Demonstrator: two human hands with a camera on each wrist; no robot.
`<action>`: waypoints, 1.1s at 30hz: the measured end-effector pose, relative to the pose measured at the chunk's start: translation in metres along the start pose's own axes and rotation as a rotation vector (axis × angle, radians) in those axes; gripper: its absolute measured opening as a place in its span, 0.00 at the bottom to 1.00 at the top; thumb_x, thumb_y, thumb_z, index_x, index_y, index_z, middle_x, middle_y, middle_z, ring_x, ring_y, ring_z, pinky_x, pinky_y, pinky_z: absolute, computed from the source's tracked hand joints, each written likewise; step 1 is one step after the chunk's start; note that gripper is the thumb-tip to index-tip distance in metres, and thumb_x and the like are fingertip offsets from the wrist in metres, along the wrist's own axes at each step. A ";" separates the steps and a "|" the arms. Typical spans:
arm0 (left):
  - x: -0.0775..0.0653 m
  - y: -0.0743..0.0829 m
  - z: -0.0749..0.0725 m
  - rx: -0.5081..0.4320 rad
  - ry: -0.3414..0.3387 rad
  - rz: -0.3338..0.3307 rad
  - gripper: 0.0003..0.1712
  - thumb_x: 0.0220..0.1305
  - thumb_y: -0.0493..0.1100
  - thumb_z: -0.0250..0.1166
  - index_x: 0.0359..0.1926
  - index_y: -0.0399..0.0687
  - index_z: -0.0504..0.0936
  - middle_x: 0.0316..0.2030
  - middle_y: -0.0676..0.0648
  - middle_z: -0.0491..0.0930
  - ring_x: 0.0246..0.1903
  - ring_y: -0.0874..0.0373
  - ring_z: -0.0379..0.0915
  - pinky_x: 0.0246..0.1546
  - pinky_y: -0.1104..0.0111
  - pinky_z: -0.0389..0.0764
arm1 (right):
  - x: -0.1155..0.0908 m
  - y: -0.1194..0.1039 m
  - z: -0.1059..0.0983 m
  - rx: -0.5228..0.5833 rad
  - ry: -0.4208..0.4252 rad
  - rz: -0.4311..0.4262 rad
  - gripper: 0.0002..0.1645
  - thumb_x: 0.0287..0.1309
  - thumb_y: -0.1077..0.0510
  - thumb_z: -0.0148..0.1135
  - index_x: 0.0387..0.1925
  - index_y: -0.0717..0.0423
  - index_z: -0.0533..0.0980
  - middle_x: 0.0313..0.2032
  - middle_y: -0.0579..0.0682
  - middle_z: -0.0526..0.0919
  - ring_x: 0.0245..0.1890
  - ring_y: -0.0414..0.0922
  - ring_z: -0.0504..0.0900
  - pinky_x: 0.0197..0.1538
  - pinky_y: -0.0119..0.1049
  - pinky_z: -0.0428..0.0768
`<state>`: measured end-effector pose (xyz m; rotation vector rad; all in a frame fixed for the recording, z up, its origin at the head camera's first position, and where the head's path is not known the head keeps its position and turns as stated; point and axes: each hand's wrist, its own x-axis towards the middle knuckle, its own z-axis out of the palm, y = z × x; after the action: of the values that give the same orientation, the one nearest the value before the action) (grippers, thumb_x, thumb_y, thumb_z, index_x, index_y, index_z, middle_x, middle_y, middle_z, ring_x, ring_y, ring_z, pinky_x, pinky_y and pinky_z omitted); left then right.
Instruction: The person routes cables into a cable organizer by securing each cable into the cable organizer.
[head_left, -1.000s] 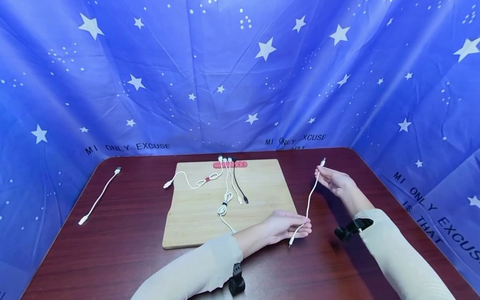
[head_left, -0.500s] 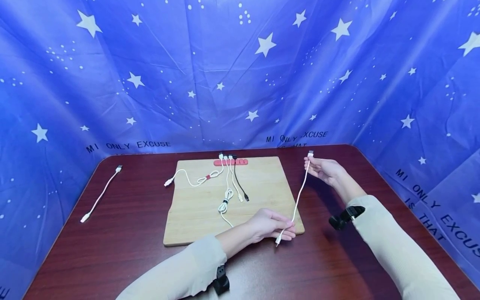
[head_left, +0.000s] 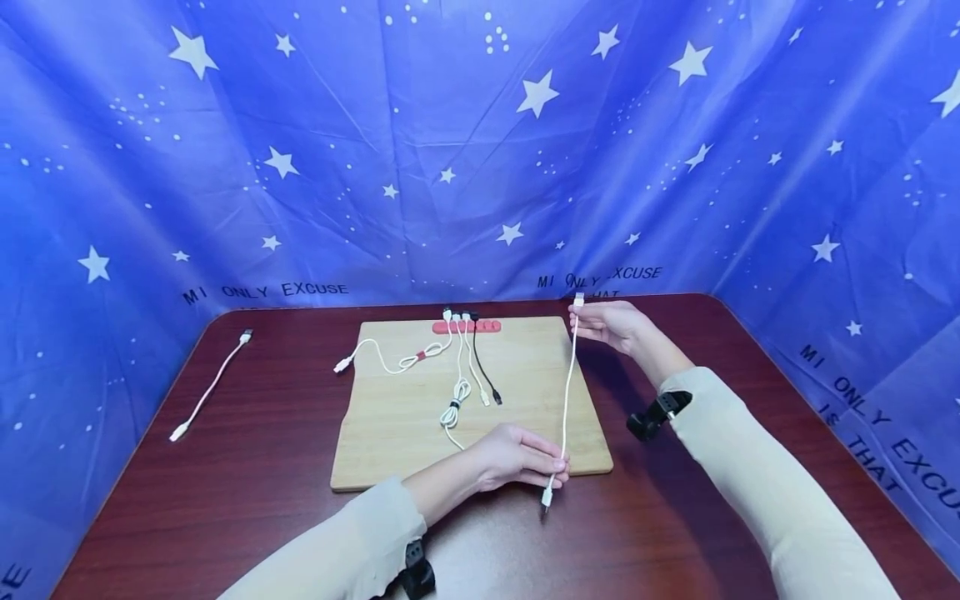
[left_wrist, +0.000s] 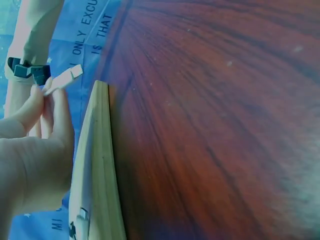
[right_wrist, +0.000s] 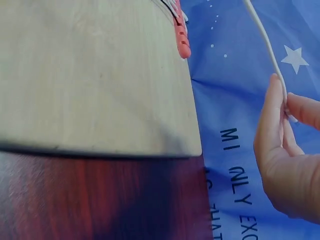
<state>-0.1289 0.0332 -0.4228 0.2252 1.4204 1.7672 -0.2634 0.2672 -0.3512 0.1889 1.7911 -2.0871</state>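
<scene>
A short white USB cable point(head_left: 568, 383) is stretched between both hands over the right side of a wooden board point(head_left: 405, 417). Near its lower connector, the left hand point(head_left: 517, 457) pinches it between thumb and fingers; that white plug point(left_wrist: 65, 79) sticks out past the fingertips in the left wrist view. The right hand point(head_left: 613, 323) pinches the upper end just below the USB-A plug point(head_left: 579, 301), beyond the board's far right corner. In the right wrist view the cord point(right_wrist: 267, 42) runs up from the right thumb and fingers.
A red cable holder point(head_left: 491, 327) on the board's far edge carries several cables, including a black cable point(head_left: 486, 367), a white cable with a red tie point(head_left: 411, 362) and a black-tied white bundle point(head_left: 454, 408). Another short white cable point(head_left: 212, 383) lies on the table point(head_left: 247, 483) at left.
Both hands have moved left with the white cable, from beside the board to over its right side. The cable hangs straighter now. The cables on the board and table stay put.
</scene>
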 end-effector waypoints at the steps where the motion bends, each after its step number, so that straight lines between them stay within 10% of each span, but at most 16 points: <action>1: -0.001 -0.001 -0.002 -0.020 0.022 0.008 0.15 0.61 0.25 0.59 0.50 0.21 0.77 0.44 0.28 0.83 0.33 0.58 0.84 0.48 0.59 0.85 | 0.002 -0.001 0.002 0.008 0.000 -0.002 0.21 0.67 0.70 0.47 0.26 0.52 0.82 0.25 0.44 0.86 0.30 0.34 0.85 0.40 0.27 0.86; 16: -0.026 -0.003 -0.027 -0.010 0.075 -0.011 0.13 0.60 0.28 0.63 0.46 0.25 0.79 0.39 0.34 0.86 0.29 0.60 0.83 0.44 0.63 0.86 | 0.027 -0.013 0.021 -0.084 -0.143 0.052 0.11 0.63 0.75 0.49 0.43 0.66 0.74 0.31 0.49 0.88 0.34 0.39 0.87 0.49 0.30 0.85; 21: -0.031 0.005 -0.031 -0.054 0.103 0.000 0.15 0.60 0.27 0.62 0.48 0.23 0.78 0.39 0.36 0.86 0.31 0.59 0.84 0.46 0.64 0.85 | 0.037 -0.019 0.029 -0.005 -0.136 0.063 0.33 0.64 0.77 0.45 0.69 0.73 0.50 0.31 0.50 0.86 0.35 0.39 0.86 0.47 0.27 0.85; 24: -0.032 0.009 -0.033 -0.112 0.152 0.015 0.16 0.61 0.26 0.60 0.50 0.22 0.76 0.39 0.37 0.86 0.33 0.58 0.84 0.47 0.64 0.85 | 0.045 -0.021 0.034 0.074 -0.125 0.083 0.28 0.64 0.77 0.45 0.65 0.69 0.59 0.30 0.50 0.87 0.34 0.40 0.87 0.45 0.26 0.85; 29: -0.034 0.008 -0.033 -0.151 0.259 0.059 0.17 0.60 0.26 0.61 0.51 0.21 0.75 0.37 0.38 0.87 0.32 0.59 0.84 0.47 0.65 0.85 | 0.057 -0.019 0.043 0.153 -0.147 0.093 0.17 0.65 0.74 0.44 0.32 0.61 0.79 0.28 0.52 0.87 0.33 0.41 0.87 0.43 0.28 0.86; 33: -0.035 0.005 -0.031 -0.142 0.324 0.083 0.16 0.59 0.26 0.62 0.49 0.21 0.77 0.37 0.36 0.86 0.30 0.60 0.84 0.44 0.66 0.86 | 0.069 -0.015 0.052 0.106 -0.137 0.075 0.12 0.66 0.74 0.45 0.45 0.66 0.74 0.28 0.51 0.87 0.32 0.40 0.87 0.42 0.28 0.86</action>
<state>-0.1278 -0.0140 -0.4166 -0.0831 1.5168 2.0328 -0.3246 0.2048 -0.3521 0.1361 1.5726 -2.0903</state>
